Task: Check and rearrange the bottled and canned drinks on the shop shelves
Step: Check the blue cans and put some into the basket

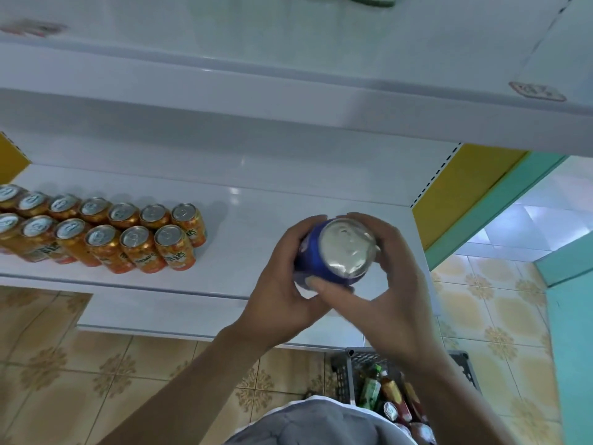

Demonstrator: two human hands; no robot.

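A white shelf (256,226) runs across under an upper shelf (288,101), above a patterned tiled floor (64,364); orange cans (106,232) stand in two rows at its left, its right half bare; there, near the front edge, the left hand (282,284) and right hand (385,290) curl their fingers (313,221) round a blue can (337,248); a basket (349,351) of drinks sits on the floor near right.

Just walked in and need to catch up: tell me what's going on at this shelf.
A person grips a blue can with the left hand and right hand over the white shelf, silver end toward the camera. Orange cans stand in two rows at the shelf's left. A crate of drinks sits on the floor.
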